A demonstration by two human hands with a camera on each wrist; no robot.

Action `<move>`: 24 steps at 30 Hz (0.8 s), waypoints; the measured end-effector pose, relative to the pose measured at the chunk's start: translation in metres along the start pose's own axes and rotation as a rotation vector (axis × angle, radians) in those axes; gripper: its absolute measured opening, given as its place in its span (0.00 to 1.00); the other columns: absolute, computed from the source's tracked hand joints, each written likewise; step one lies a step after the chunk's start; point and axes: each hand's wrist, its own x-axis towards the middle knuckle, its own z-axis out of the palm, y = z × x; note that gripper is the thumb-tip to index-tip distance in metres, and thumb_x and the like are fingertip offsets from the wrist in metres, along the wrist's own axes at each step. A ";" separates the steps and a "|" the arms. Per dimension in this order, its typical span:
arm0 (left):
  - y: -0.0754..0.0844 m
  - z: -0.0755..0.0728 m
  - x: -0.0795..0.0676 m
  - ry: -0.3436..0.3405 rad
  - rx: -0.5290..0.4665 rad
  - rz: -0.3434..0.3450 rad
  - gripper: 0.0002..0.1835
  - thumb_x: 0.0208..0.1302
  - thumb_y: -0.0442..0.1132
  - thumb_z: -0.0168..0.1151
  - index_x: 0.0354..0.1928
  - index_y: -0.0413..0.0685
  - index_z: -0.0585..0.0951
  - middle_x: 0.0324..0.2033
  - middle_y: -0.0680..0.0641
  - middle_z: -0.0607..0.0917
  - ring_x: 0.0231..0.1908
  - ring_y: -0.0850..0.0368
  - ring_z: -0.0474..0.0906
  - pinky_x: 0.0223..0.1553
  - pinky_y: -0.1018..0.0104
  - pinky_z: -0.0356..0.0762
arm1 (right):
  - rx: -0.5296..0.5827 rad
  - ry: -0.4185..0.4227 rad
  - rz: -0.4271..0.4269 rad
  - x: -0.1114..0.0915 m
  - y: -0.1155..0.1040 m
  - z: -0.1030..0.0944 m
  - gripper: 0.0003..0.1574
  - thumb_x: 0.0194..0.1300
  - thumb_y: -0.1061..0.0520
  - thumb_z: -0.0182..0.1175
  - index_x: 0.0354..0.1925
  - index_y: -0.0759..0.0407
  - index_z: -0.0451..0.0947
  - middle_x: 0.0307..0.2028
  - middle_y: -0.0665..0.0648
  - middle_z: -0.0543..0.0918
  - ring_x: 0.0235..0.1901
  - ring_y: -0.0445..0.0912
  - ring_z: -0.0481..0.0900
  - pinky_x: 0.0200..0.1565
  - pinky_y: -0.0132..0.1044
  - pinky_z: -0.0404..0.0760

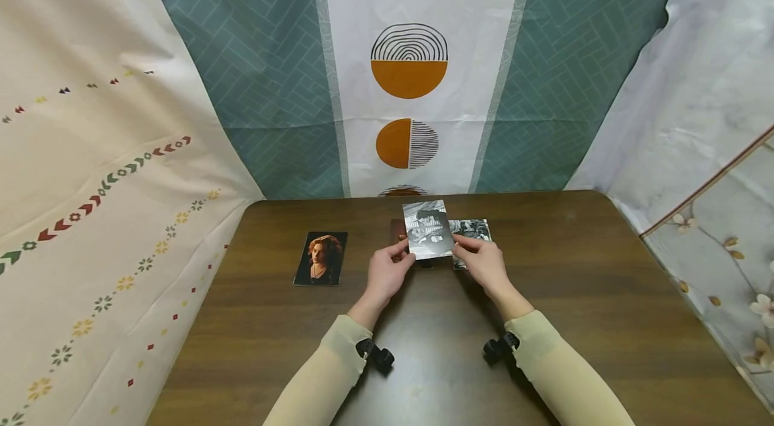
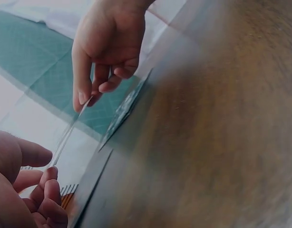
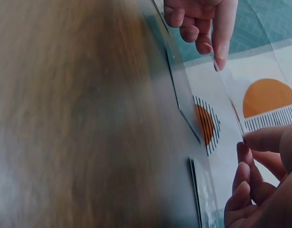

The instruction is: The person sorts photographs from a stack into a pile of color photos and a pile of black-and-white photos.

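Observation:
A black-and-white photo card (image 1: pixel 428 230) is held up above the table between both hands. My left hand (image 1: pixel 387 273) pinches its lower left corner between thumb and fingers. At the lower right corner, my right hand (image 1: pixel 484 265) pinches it the same way. Seen edge-on in the left wrist view, the photo card (image 2: pixel 65 140) spans thinly from one hand to the other. Behind it on the table lie a dark reddish card (image 1: pixel 396 230), mostly covered from sight, and another black-and-white card (image 1: pixel 478 230), partly hidden by the right hand.
A dark card with a portrait (image 1: pixel 320 259) lies to the left on the brown wooden table (image 1: pixel 423 359). A patterned cloth (image 1: pixel 411 43) hangs behind the table's far edge. More cloths hang at the left (image 1: pixel 121 164) and right (image 1: pixel 683 110) sides.

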 end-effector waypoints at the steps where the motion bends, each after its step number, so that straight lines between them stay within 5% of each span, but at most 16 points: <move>1: -0.001 0.002 0.000 -0.008 0.007 0.002 0.21 0.66 0.35 0.72 0.61 0.42 0.88 0.30 0.55 0.84 0.33 0.62 0.76 0.40 0.65 0.73 | -0.002 0.002 0.001 0.000 0.001 -0.001 0.23 0.72 0.54 0.69 0.63 0.57 0.87 0.52 0.62 0.90 0.55 0.57 0.84 0.44 0.39 0.78; 4: -0.003 0.007 -0.001 -0.028 0.014 0.005 0.22 0.65 0.33 0.72 0.62 0.42 0.88 0.30 0.56 0.83 0.31 0.63 0.75 0.38 0.66 0.73 | -0.004 -0.002 0.007 -0.001 0.006 -0.005 0.23 0.72 0.54 0.70 0.63 0.57 0.87 0.51 0.62 0.90 0.52 0.56 0.84 0.41 0.38 0.78; 24: 0.012 0.060 0.000 -0.079 0.114 0.063 0.24 0.62 0.32 0.71 0.62 0.42 0.88 0.29 0.57 0.84 0.21 0.69 0.68 0.31 0.68 0.69 | -0.040 0.022 0.090 -0.005 0.035 -0.051 0.25 0.73 0.51 0.69 0.63 0.57 0.86 0.63 0.65 0.84 0.69 0.60 0.75 0.62 0.51 0.75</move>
